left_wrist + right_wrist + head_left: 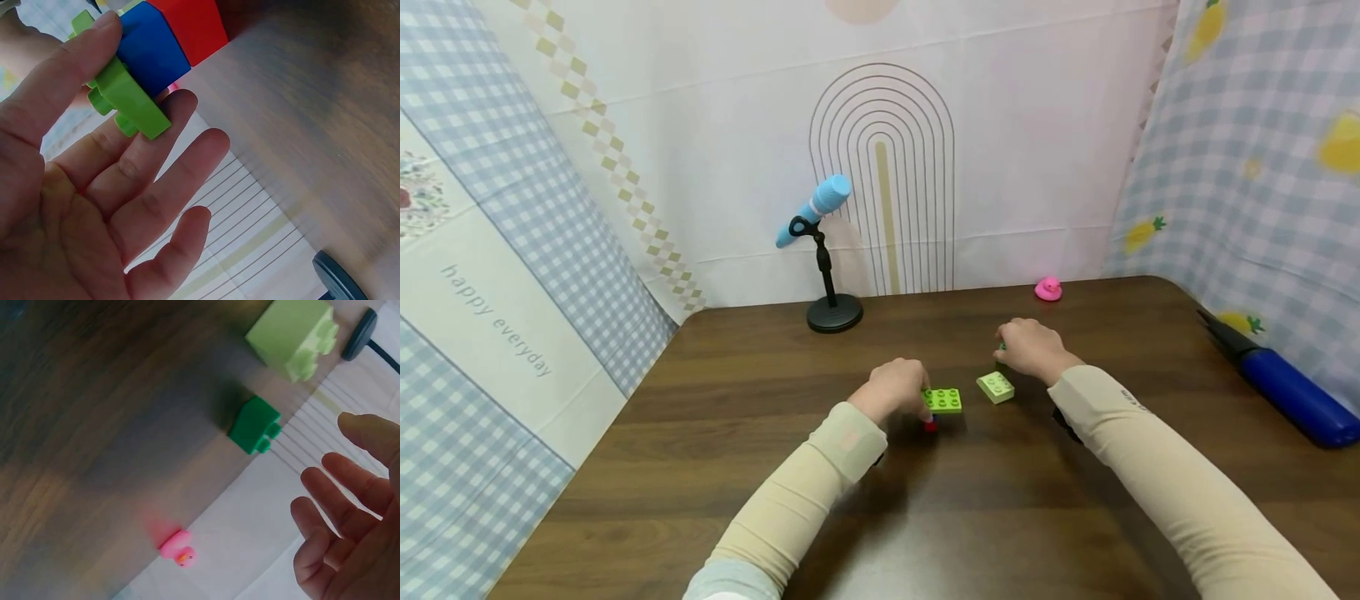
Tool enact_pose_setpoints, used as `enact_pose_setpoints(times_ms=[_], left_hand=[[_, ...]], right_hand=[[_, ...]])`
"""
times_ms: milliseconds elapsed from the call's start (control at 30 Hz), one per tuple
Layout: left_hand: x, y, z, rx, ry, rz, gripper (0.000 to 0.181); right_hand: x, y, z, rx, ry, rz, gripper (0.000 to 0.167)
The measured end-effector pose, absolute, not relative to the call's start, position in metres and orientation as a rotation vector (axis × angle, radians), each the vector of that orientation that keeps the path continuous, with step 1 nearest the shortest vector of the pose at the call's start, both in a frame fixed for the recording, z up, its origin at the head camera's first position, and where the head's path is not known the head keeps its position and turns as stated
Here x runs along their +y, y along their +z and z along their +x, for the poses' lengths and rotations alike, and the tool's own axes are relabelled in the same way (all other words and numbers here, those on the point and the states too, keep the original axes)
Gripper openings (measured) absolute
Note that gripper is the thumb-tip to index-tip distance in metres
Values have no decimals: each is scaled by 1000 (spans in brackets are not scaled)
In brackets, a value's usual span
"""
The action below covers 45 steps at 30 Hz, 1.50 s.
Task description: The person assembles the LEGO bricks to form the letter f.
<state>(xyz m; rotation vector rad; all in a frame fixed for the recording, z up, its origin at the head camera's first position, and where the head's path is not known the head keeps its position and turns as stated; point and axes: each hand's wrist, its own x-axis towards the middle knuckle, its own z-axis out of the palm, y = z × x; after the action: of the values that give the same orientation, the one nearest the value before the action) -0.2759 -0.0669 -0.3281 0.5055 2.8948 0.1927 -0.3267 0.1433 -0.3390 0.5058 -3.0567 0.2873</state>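
My left hand (895, 390) pinches a small stack of toy building bricks between thumb and fingers. The stack has a lime-green studded plate (944, 402) on top, with a blue brick (153, 53) and a red brick (197, 31) under it. In the left wrist view, the thumb lies across the plate and the blue brick. My right hand (1036, 348) hovers over a small dark green brick (255, 425), its fingers loosely bent and apart from it in the right wrist view. A pale green brick (997, 387) lies on the table between the hands.
On the brown wooden table (715, 467), a black stand (835, 312) holds a light-blue toy microphone (820, 208) at the back. A pink rubber duck (1048, 289) sits by the back edge. The blue hand pump (1296, 392) lies at the right edge.
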Motion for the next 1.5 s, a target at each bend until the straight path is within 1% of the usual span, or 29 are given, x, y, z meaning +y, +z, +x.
enact_pose_setpoints(times_ms=[167, 433, 500, 667, 833, 1000, 1200, 1267, 1433, 1500], left_hand=[[-67, -327, -276, 2904, 178, 523, 22], [-68, -329, -276, 2904, 225, 509, 22], [-68, -329, -275, 2908, 223, 505, 23], [-66, -330, -274, 2902, 215, 503, 23], [-66, -330, -274, 2903, 210, 510, 22], [-67, -328, -275, 2905, 202, 529, 22], [-67, -328, -275, 2902, 206, 522, 21], [-67, -328, -275, 2896, 211, 522, 22], [-67, -328, -275, 2885, 216, 517, 22], [-66, -328, -274, 2884, 215, 508, 22]], right_hand=[[147, -344, -333, -3062, 220, 463, 35], [142, -355, -337, -3129, 155, 457, 46], [141, -357, -338, -3148, 131, 464, 41], [144, -363, -338, -3154, 136, 471, 20], [147, -365, -339, -3169, 186, 471, 15], [152, -360, -338, -3240, 280, 439, 19], [158, -351, -334, -3303, 386, 398, 17], [161, -350, -332, -3312, 418, 397, 21], [167, -350, -328, -3321, 504, 420, 37], [168, -350, -326, -3321, 520, 423, 37]])
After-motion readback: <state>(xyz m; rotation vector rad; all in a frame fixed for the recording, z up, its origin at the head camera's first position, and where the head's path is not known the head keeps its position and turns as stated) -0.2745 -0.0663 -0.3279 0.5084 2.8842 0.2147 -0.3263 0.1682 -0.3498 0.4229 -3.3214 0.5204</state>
